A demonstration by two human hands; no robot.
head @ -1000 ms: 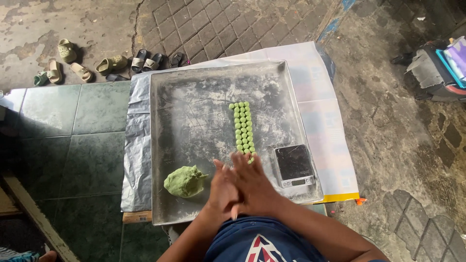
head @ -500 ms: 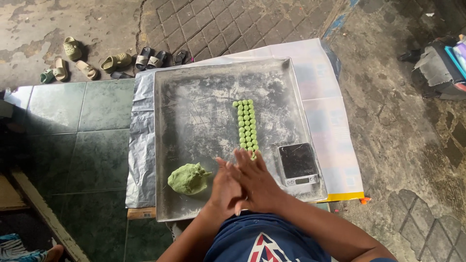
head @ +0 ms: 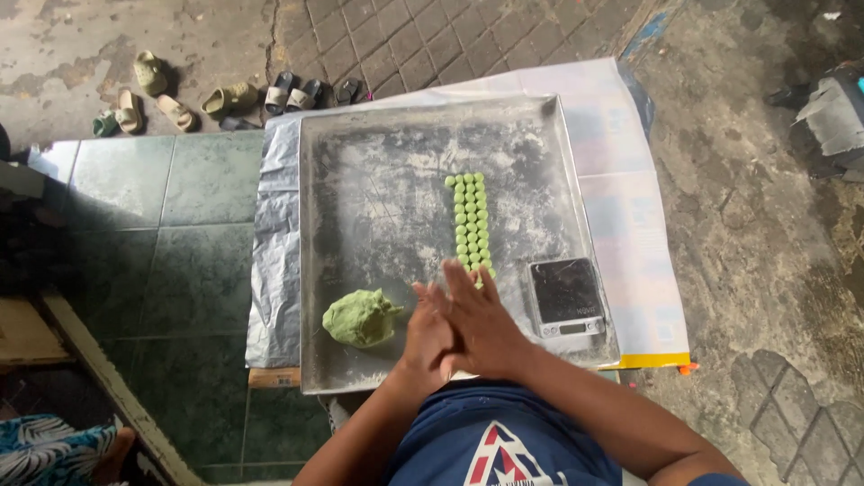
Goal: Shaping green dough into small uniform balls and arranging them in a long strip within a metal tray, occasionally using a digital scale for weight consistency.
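Both hands over the near edge of the metal tray (head: 360, 144), palms pressed flat together: right hand (head: 486, 328) on top, left hand (head: 425, 337) under it, fingers straight. Whatever sits between the palms is hidden; I judge it's a small bit of dough being rolled, but can't confirm.

Done: 2 tight columns of small green balls (head: 472, 220) run from mid-tray toward the near edge, right of centre. Too small for an exact count, well over 20. The nearest balls sit just beside the fingertips.

Left: green dough lump (head: 360, 317) near the tray's near-left corner, just left of the hands and not touching them. A fair amount remains, so I'd put this roughly mid-way or somewhat less. The left half and far strip of the tray are bare, floured metal.

Small digital scale (head: 565, 299) sits at the near-right corner of the tray, platform bare.

Tray rests on grey and white sheets (head: 630, 207) over the table. Sandals (head: 180, 94) lie on the floor beyond the far-left corner.
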